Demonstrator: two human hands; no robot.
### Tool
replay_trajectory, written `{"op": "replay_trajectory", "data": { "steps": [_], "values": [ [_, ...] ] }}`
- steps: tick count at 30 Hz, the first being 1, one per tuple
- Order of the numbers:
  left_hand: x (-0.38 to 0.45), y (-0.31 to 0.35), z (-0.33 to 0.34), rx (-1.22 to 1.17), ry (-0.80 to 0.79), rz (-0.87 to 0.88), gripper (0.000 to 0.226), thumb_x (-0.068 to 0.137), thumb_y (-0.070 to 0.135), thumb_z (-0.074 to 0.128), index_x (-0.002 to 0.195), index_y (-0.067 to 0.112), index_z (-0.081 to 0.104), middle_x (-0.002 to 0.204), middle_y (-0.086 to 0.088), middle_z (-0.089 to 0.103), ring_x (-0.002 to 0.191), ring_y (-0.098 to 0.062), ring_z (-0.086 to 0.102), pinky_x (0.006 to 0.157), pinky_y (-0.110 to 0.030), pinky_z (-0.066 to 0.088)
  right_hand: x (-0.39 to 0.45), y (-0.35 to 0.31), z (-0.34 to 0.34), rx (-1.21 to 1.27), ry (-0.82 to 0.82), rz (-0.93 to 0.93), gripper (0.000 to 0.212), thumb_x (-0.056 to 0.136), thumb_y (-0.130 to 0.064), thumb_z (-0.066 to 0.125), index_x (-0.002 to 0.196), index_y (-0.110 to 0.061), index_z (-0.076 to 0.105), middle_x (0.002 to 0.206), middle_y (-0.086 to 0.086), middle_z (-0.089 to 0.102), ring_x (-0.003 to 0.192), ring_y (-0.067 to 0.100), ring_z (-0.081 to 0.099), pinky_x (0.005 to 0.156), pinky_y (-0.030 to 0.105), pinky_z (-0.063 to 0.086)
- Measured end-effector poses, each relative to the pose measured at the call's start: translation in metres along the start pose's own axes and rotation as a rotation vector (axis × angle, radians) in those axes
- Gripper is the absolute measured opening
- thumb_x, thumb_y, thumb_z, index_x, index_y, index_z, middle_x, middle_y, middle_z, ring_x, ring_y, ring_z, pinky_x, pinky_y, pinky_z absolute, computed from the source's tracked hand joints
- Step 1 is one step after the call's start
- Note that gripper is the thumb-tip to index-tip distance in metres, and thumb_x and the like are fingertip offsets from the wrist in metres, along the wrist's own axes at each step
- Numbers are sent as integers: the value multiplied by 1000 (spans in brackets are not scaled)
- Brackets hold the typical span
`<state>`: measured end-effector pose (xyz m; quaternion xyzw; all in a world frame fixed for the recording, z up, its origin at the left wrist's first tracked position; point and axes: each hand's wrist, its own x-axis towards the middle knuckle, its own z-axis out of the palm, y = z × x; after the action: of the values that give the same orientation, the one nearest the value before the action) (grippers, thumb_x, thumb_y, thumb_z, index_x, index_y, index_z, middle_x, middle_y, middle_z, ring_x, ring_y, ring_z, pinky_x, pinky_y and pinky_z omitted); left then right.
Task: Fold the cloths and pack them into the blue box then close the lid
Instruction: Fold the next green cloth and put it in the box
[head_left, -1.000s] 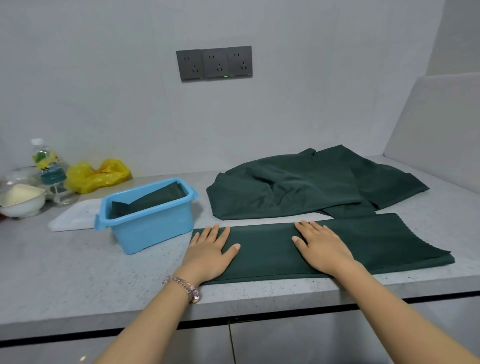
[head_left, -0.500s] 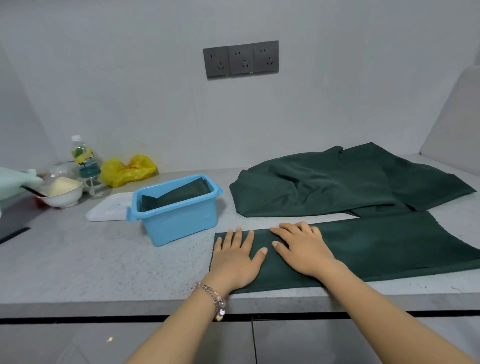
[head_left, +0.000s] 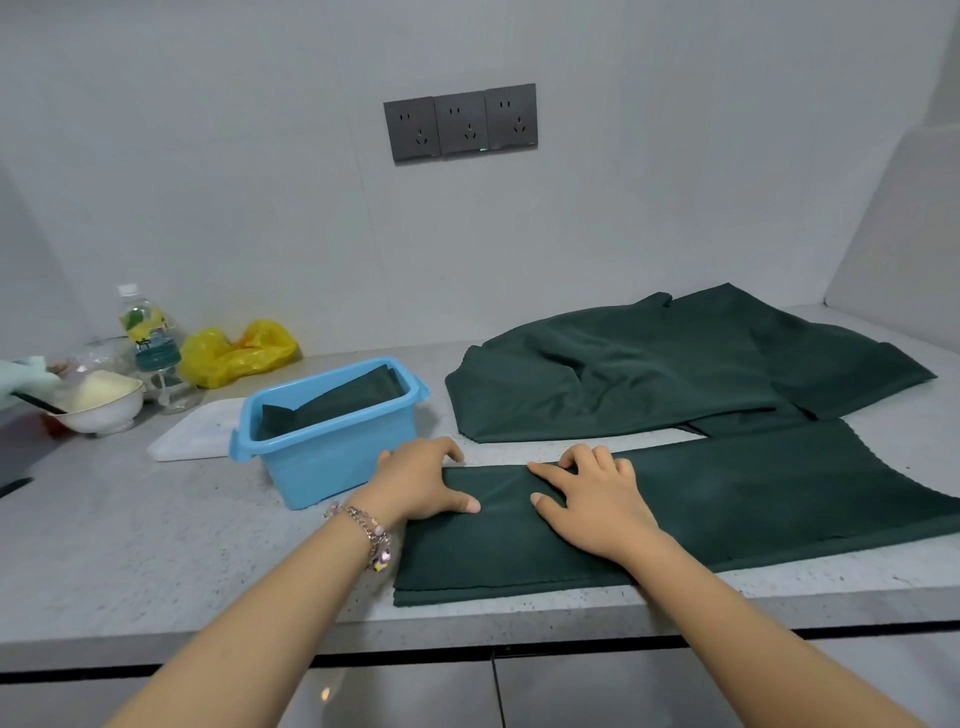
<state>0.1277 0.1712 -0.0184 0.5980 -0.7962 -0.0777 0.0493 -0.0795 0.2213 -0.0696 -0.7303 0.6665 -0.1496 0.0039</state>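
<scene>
A dark green cloth, folded into a long strip, lies along the counter's front edge. My left hand is at the strip's left end, fingers curled over its far corner and thumb on top. My right hand rests on the strip just to the right, fingers bent over the far edge, and a crease runs between my hands. The open blue box stands left of the strip with a folded green cloth inside. A loose pile of green cloth lies behind the strip.
A white lid lies flat to the left behind the box. Further left are a white bowl, a plastic bottle and a yellow bag. Another person's gloved hand shows at the left edge.
Both hands slid left along the strip to its left end. Their flat fingers have curled onto the cloth's far edge. The camera view shifted left.
</scene>
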Motion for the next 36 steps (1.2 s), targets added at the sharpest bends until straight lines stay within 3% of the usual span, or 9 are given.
{"op": "replay_trajectory", "data": {
  "steps": [6,12,16,20,24,26,30,34,36],
  "values": [
    [7,9,-13,-58,-59,-77,47,59,47,84,78,17,54,81,4,57,81,-17,55,67,-28,43,4,1,-13,100,-159,35,57,88,-60,37,142,-44,29,132,-10,31,127,13,19,103,29,12],
    [-4,5,-29,-485,45,-132,37,64,23,85,92,20,60,83,10,55,73,-3,52,58,-18,39,-1,16,-42,228,-494,8,87,79,-59,60,148,-39,12,151,-14,12,138,18,7,115,34,13],
    [-9,12,-50,-842,100,-143,40,69,13,83,103,19,63,90,2,63,77,-12,64,63,-24,51,-1,19,-55,184,-657,-52,111,72,-55,72,149,-33,-4,156,-13,-8,143,17,-8,117,36,5],
    [-11,27,-58,-987,68,-128,36,73,10,79,103,20,61,86,-3,69,64,-12,66,50,-21,51,-1,20,-54,147,-711,-81,121,67,-54,76,148,-31,-11,155,-13,-16,143,16,-15,117,39,2],
    [-8,49,-69,-1213,-79,-86,10,83,4,67,85,12,63,79,-5,69,68,-16,63,67,-26,53,-6,31,-55,584,-591,-44,107,66,-39,82,149,-31,14,154,-12,19,139,7,20,115,27,18],
    [-4,65,-72,-1254,-174,-49,11,87,3,61,80,10,64,75,-5,68,69,-15,60,69,-25,51,-13,39,-56,928,-385,69,80,72,-31,79,140,-29,39,142,-12,42,129,3,40,111,26,29],
    [5,101,-73,-1299,-253,-4,13,90,4,58,78,7,61,66,-3,67,56,-8,64,54,-17,54,-22,55,-58,1140,55,238,23,86,-24,66,109,-23,67,104,-9,68,93,3,62,83,20,46],
    [11,147,-53,-1253,-227,-1,4,88,6,63,92,4,62,65,1,70,52,-4,65,45,-16,50,-38,73,-71,1258,139,430,24,94,-30,51,95,-11,65,68,1,66,54,15,58,41,20,39],
    [13,163,-38,-1271,-203,-45,32,87,4,64,115,-4,53,87,-13,68,51,-11,66,44,-20,53,-45,80,-78,1252,170,498,31,96,-37,46,94,-12,64,61,2,63,48,17,55,35,19,35]
  ]
}}
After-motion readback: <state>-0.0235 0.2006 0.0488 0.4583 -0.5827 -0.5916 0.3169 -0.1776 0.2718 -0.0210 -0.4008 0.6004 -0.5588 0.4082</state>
